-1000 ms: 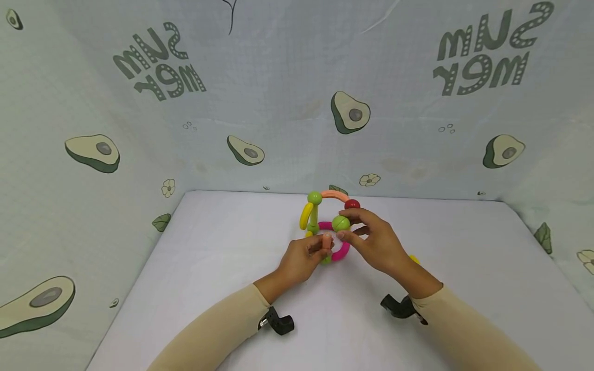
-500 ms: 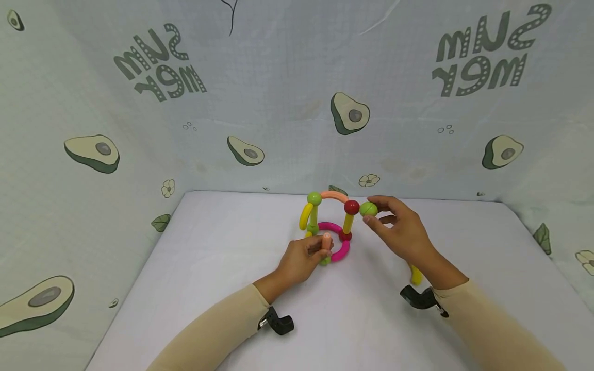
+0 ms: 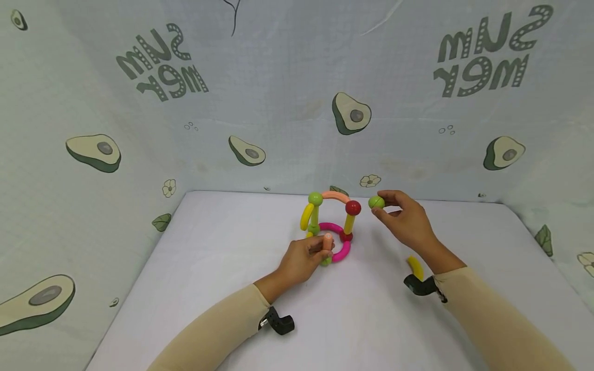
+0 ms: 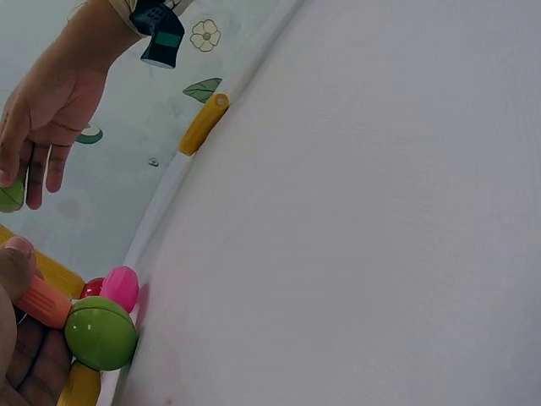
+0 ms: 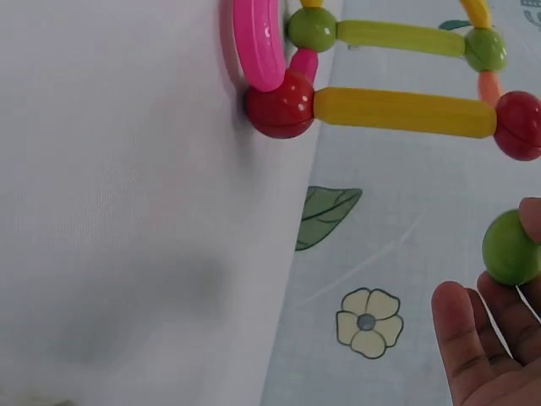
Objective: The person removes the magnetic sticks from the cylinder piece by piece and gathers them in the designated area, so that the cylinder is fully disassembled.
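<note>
A toy frame of coloured rods joined by balls stands on the white table. Pink curved rods (image 3: 342, 252) lie at its base, and a yellow rod (image 5: 406, 112) links two red balls (image 3: 353, 207) on its right side. My left hand (image 3: 297, 262) pinches an upright orange rod (image 3: 327, 241) at the near corner; the rod's lower end meets a green ball (image 4: 100, 332). Right of the frame and apart from it, my right hand (image 3: 409, 222) holds a loose green ball (image 3: 376, 202) between thumb and fingers, raised above the table.
A yellow curved rod (image 3: 415, 267) lies on the table (image 3: 223, 247) below my right forearm. Black camera mounts (image 3: 281, 323) stick out from both sleeves. Behind the table's far edge hangs a printed cloth (image 3: 287, 93).
My right hand has carried the green ball right and slightly up, away from the front of the frame, uncovering the red balls and yellow rod. My left hand stays on the orange rod.
</note>
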Available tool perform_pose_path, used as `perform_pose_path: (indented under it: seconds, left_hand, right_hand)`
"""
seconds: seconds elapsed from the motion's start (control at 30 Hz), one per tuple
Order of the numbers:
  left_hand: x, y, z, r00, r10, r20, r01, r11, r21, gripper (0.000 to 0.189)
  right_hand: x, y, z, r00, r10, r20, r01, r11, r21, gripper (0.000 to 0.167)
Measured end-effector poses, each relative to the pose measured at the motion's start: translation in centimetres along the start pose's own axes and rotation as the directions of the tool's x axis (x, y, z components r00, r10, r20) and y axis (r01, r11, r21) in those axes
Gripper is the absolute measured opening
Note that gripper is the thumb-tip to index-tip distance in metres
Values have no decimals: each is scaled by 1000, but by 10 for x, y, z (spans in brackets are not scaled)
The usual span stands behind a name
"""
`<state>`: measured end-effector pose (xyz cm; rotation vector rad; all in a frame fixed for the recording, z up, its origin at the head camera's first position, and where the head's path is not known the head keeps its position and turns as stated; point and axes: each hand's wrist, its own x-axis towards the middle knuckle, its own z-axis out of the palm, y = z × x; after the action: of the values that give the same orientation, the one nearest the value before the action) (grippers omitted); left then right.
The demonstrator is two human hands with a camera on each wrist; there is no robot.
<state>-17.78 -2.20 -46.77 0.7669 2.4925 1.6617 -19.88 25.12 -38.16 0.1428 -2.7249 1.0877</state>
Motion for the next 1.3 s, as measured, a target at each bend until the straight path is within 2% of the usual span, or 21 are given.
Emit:
perform_pose_path:
  seconds: [0.17, 0.43, 0.73, 1.3]
  left_hand:
    - [0, 0, 0, 1000, 7, 2, -7, 1000, 1, 37]
    - [1, 0, -1, 1000, 1, 4, -1, 1000, -5, 38]
    - [0, 4, -2, 1000, -13, 7, 13, 1000, 21, 38]
    - [1, 3, -1, 1000, -14, 7, 14, 1000, 8, 38]
  right_hand:
    - [10, 11, 4, 997, 59, 42, -58, 998, -18, 50]
    - [22, 24, 12, 982, 150, 115, -143, 988, -67, 55]
    - [33, 36, 24, 968, 204, 144, -189, 976, -111, 54]
    - [48, 48, 37, 933, 311, 181, -292, 949, -121, 48]
